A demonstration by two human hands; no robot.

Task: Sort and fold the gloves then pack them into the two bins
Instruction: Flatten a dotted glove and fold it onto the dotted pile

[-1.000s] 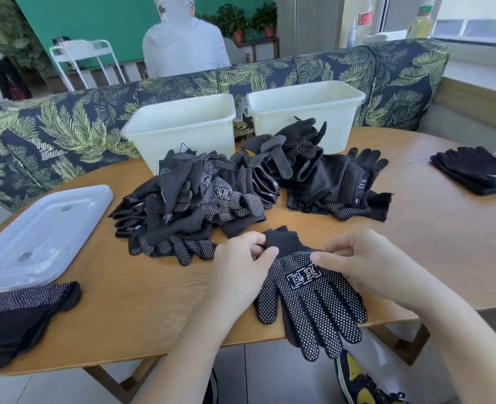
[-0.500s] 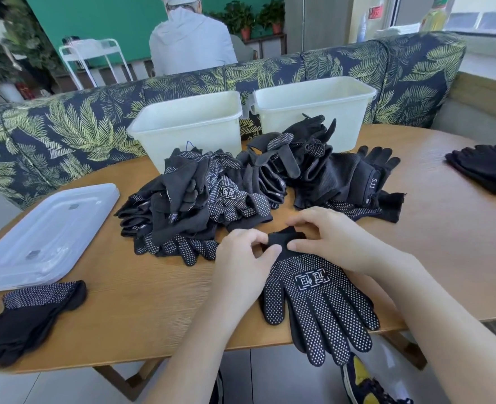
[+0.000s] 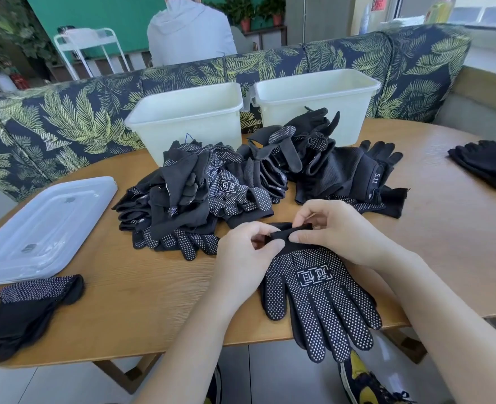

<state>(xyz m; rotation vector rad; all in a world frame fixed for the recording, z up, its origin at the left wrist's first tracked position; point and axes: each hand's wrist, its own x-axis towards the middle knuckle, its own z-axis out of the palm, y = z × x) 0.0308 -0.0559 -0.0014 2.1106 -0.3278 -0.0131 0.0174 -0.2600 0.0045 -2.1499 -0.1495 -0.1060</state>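
Observation:
A black glove with white dots [image 3: 319, 295] lies palm up at the table's front edge, its fingers hanging over the edge. My left hand [image 3: 246, 255] and my right hand [image 3: 337, 228] both pinch its black cuff, which is lifted and bunched between them. Behind them is a heap of black gloves [image 3: 241, 182], some dotted and some plain. Two white bins stand at the back: the left bin [image 3: 188, 118] and the right bin [image 3: 319, 97].
A clear plastic lid [image 3: 42, 225] lies at the left. A folded dotted glove pair [image 3: 28, 310] sits at the front left, and a stack of plain black gloves [image 3: 488, 164] at the far right. A leaf-patterned sofa [image 3: 66, 118] backs the wooden table [image 3: 153, 301]. A person sits beyond it.
My right hand moved from the glove's palm up to the cuff, joining my left hand. Both now pinch the cuff and raise it off the table.

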